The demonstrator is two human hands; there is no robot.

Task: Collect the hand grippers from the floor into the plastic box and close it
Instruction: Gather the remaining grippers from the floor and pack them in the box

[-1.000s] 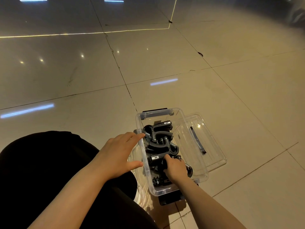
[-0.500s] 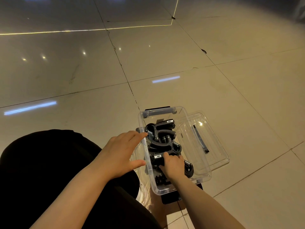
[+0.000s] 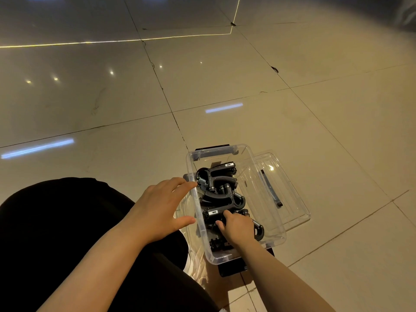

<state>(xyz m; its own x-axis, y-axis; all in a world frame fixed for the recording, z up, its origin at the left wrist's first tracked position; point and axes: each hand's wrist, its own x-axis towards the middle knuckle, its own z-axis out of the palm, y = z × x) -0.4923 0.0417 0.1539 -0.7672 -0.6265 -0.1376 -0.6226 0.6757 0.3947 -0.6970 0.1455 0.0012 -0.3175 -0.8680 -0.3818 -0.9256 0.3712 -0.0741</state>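
A clear plastic box (image 3: pixel 263 190) stands open on the tiled floor, holding several black hand grippers (image 3: pixel 219 183). My left hand (image 3: pixel 162 210) lies with straight fingers against the box's left wall, fingertips at its rim. My right hand (image 3: pixel 236 228) reaches inside the near half of the box, fingers curled on a black hand gripper (image 3: pixel 257 230) with a metal spring. The transparent lid (image 3: pixel 286 194) lies flat on the floor just right of the box, a dark strip along its length.
My black-clad knee (image 3: pixel 67 221) fills the lower left, close to the box. Black latches (image 3: pixel 212 147) show at the box's far end and near end. Glossy floor tiles with dark seams spread all around.
My right hand has shifted slightly left and deeper among the grippers in the near half of the box. The left hand has kept its place at the left wall.
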